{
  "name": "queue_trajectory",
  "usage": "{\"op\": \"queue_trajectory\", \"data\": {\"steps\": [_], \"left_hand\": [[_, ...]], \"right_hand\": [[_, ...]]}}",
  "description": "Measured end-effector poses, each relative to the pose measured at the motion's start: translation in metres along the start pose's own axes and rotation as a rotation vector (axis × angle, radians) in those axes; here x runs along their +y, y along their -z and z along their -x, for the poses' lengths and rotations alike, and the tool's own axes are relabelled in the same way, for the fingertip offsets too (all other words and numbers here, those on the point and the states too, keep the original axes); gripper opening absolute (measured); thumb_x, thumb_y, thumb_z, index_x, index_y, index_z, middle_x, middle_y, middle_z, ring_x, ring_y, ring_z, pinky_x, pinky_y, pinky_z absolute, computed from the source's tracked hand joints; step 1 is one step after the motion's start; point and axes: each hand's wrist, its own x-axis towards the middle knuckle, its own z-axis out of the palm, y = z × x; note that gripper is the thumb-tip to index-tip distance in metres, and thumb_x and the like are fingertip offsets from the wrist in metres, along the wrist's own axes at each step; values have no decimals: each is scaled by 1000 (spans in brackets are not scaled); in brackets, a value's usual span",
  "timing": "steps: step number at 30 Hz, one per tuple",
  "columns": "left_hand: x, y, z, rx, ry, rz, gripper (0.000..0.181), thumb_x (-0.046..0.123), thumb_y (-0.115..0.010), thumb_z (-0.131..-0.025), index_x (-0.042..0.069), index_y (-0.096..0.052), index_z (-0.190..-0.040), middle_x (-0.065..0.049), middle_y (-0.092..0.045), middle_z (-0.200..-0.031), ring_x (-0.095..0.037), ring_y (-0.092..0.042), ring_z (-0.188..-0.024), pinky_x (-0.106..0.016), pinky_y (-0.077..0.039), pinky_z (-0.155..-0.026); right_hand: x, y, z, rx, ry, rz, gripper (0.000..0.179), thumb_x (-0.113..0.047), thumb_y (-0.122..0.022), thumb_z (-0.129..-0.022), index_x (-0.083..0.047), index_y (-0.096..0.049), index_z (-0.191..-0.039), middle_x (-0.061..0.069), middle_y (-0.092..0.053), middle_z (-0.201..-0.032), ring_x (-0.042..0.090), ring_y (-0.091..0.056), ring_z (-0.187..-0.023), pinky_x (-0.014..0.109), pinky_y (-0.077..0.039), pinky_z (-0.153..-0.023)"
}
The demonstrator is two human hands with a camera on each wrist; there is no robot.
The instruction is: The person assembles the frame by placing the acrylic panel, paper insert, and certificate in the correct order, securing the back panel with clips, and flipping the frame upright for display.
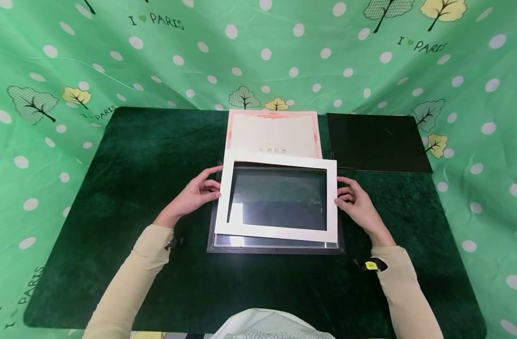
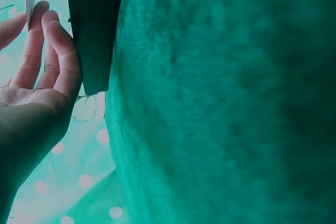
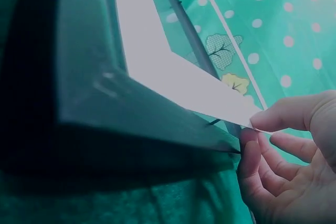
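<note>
A white rectangular picture mat (image 1: 279, 230) with a cut-out window is held above a dark picture frame (image 1: 275, 251), tilted slightly against it. My left hand (image 1: 197, 192) pinches the mat's left edge between thumb and fingers. On the opposite side, my right hand (image 1: 355, 203) pinches the right edge; the right wrist view shows its thumb on top of the mat (image 3: 184, 85) and fingers beneath. Glassy, reflective surface shows through the window, inside the frame. In the left wrist view the left hand (image 2: 50, 69) is beside the frame's dark side (image 2: 94, 30).
Behind the mat lies a white certificate (image 1: 275, 132) with a pink border, its near part covered. A black backing board (image 1: 379, 141) lies at the back right. The table has a dark green cloth (image 1: 127, 212); a green dotted curtain (image 1: 199, 61) hangs around it.
</note>
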Motion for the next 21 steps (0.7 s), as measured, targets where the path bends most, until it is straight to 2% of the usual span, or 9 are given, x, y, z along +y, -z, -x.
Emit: {"op": "queue_trajectory", "data": {"steps": [5,11,21], "left_hand": [[-2,0,5,-16,16,-37,65,-2,-64,-91,11,-34,-147,-16,-67,-104,-30,-65,-86,-26,-51,-80],[-4,-1,8,0,20,-76,62,0,-65,-91,10,-37,-146,-14,-63,-107,-30,-60,-90,-29,-50,-77],[-8,-7,10,13,6,-100,59,3,-67,-90,9,-42,-143,-14,-53,-112,-32,-51,-93,-31,-47,-73]], "right_hand": [[3,-1,2,-8,0,19,59,-3,-62,-93,-10,-38,-146,22,-58,-112,29,-56,-92,22,-47,-71],[5,-3,2,-19,6,29,58,-2,-63,-92,-10,-40,-145,21,-57,-111,28,-55,-90,22,-47,-70],[11,-6,4,6,-28,56,52,-3,-61,-91,-5,-46,-141,19,-42,-124,28,-49,-87,34,-42,-68]]}}
